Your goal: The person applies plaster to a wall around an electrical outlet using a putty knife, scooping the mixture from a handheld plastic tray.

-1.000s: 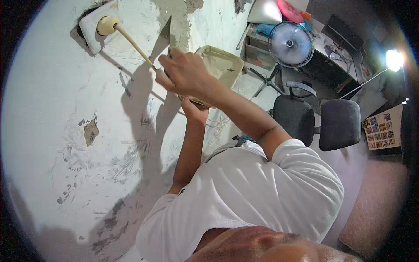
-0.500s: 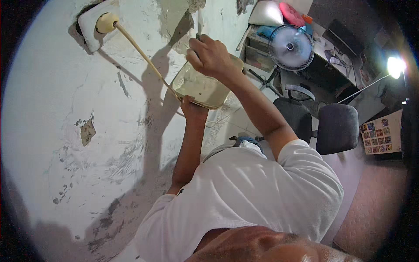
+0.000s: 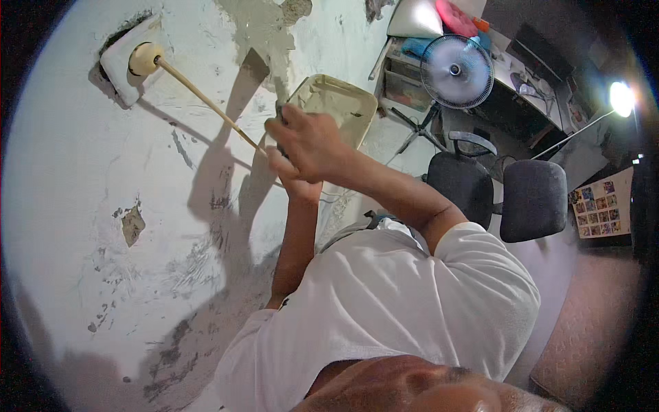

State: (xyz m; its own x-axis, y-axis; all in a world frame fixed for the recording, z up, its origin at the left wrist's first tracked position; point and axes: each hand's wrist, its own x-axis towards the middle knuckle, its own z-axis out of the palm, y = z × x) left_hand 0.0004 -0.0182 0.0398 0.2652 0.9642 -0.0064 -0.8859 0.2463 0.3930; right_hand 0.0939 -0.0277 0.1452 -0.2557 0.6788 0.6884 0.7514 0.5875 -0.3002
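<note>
A shallow cream tray [image 3: 367, 110] with rounded corners, smeared inside with pale paste, is held close to the wall. My left hand [image 3: 302, 190] grips its near edge from below, fingers partly hidden behind my other hand. In front of the tray, my right hand [image 3: 312, 147] is closed round the dark handle of what looks like a putty knife [image 3: 280, 112], its blade hard to make out. Above them, a greyish wet-looking patch [image 3: 257, 27] covers part of the rough white wall [image 3: 89, 199].
On the wall, a round cream fitting [image 3: 145, 59] on a white square plate has a beige cord [image 3: 206, 103] running down behind my hands. To the right stand a spinning fan [image 3: 456, 72], an office chair [image 3: 532, 200], a desk and a lit lamp [image 3: 621, 99].
My right hand has come down and left from over the tray, now in front of my left hand. The tray's interior shows further up, and the view has shifted slightly.
</note>
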